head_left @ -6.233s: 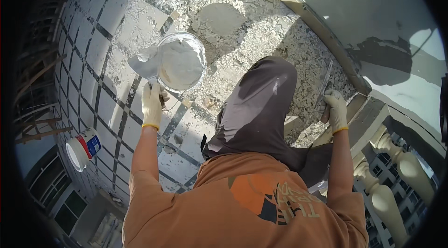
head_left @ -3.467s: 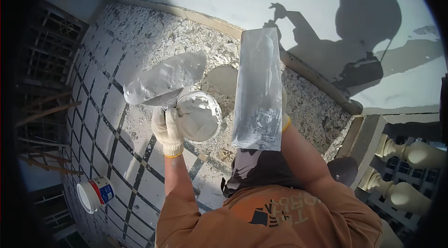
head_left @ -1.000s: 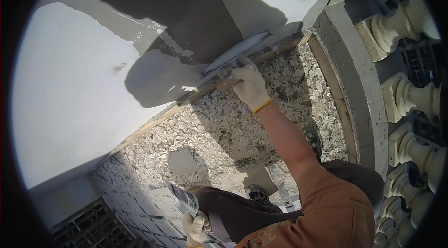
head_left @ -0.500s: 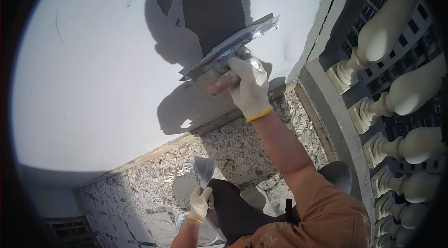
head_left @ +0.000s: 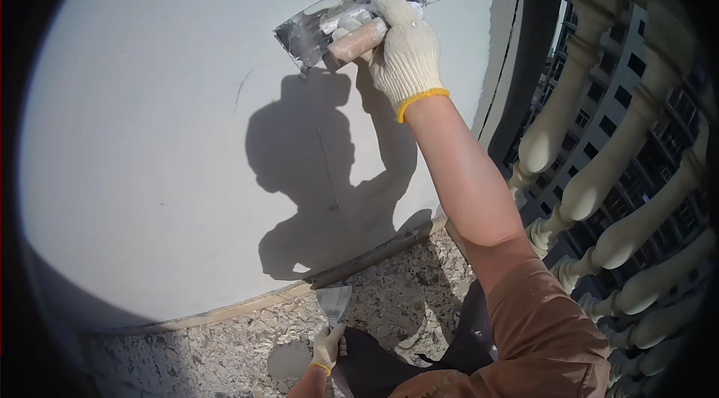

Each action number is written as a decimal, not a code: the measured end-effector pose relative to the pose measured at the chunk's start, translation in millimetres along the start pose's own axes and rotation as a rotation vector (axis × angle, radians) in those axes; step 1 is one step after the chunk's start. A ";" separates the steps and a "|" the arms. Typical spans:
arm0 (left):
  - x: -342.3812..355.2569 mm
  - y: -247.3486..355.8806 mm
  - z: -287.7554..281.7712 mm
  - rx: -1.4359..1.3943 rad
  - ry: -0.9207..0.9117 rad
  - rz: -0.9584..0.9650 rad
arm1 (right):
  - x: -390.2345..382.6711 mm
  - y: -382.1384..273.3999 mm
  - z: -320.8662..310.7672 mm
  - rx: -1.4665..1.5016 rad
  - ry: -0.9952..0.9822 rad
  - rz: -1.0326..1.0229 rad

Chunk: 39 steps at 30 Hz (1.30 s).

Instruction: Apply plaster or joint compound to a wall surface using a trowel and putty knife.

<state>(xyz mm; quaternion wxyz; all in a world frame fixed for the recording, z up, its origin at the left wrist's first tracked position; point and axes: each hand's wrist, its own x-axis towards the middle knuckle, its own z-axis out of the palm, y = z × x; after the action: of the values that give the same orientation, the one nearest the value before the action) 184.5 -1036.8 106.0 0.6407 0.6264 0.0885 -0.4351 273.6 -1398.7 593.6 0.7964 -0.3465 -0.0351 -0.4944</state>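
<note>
My right hand [head_left: 404,50], in a cream knit glove with a yellow cuff, grips the pinkish handle of a wide steel trowel [head_left: 299,38]. The blade lies against the pale wall [head_left: 135,98] near the top of the view, smeared with grey compound, and a small darker patch shows just above it. My shadow falls on the wall below. Low at the bottom centre, my gloved left hand [head_left: 328,345] holds a putty knife [head_left: 334,301] upright by its handle, beside my dark trouser leg.
A narrow skirting strip [head_left: 187,317] runs along the wall's foot, with a rough floor strewn with flakes [head_left: 232,357] below it. A railing of stone balusters [head_left: 584,188] lines the right side, with a building [head_left: 614,98] beyond. A crack runs down the wall's right edge.
My right hand has carried the trowel upward along the wall, and pale coating now covers most of the dark patch seen earlier. The view has shifted up; my left hand stays low with the knife.
</note>
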 end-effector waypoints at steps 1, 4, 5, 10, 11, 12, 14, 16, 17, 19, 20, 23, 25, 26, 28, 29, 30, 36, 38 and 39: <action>-1.3 -0.9 -1.8 -0.002 0.012 -0.002 | 5.9 -7.5 14.8 -0.016 -0.034 -0.024; -6.2 -3.7 -2.1 -0.002 0.048 -0.019 | 41.3 -23.1 40.1 0.007 -0.182 -0.009; -6.4 -4.8 -0.3 -0.016 0.032 -0.004 | 65.1 -33.1 41.5 0.018 -0.243 0.007; -17.0 -7.5 -6.0 -0.003 0.070 0.051 | 84.7 -27.4 -12.8 0.090 -0.455 0.179; -16.6 -10.3 -8.9 -0.013 0.075 0.050 | 76.9 -18.5 -38.5 0.110 -0.476 0.222; -20.0 -7.4 -4.9 -0.034 0.080 0.029 | 66.5 -9.7 -66.6 0.129 -0.491 0.266; -23.7 -4.0 1.5 -0.030 0.084 0.027 | 34.2 12.1 -130.3 0.179 -0.505 0.354; -33.4 -1.8 8.9 -0.060 0.059 0.036 | -12.1 35.2 -196.2 0.239 -0.505 0.432; -43.0 -4.2 7.7 -0.038 0.079 -0.017 | -37.9 46.3 -226.4 0.277 -0.505 0.466; -62.4 -2.3 6.1 -0.006 0.114 0.011 | -115.4 63.2 -269.6 0.375 -0.533 0.521; -74.0 -0.4 10.9 0.005 0.115 -0.007 | -145.5 86.4 -318.0 0.374 -0.388 0.560; -98.1 -10.1 18.9 0.057 0.128 -0.044 | -258.1 152.3 -442.2 0.410 0.032 0.677; -116.5 -13.8 23.7 0.112 0.143 -0.032 | -298.0 186.9 -501.9 0.472 0.198 0.713; -122.0 -15.4 25.3 0.141 0.153 -0.020 | -307.7 201.4 -524.7 0.469 0.166 0.725; -134.1 -29.1 12.8 0.142 0.161 -0.029 | -318.0 231.4 -553.9 0.477 0.091 0.750; -137.0 -34.9 8.4 0.125 0.155 -0.022 | -318.6 243.1 -566.5 0.478 0.050 0.759; -137.6 -35.8 10.1 0.139 0.165 -0.033 | -315.6 254.0 -570.5 0.491 0.065 0.760; -154.6 -31.7 23.1 0.118 0.307 0.066 | -284.7 308.3 -573.0 0.585 0.266 0.696; -155.4 -39.6 17.8 0.080 0.353 0.086 | -279.3 314.6 -579.0 0.586 0.302 0.688; -155.6 -42.7 14.3 0.061 0.375 0.099 | -277.7 316.8 -580.1 0.588 0.318 0.682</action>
<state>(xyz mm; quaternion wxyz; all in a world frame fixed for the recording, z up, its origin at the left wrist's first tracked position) 55.5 -972.8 180.3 0.6143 0.7193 0.1619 -0.2811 223.2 -1441.2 -120.4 0.9731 -0.0184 0.0644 -0.2206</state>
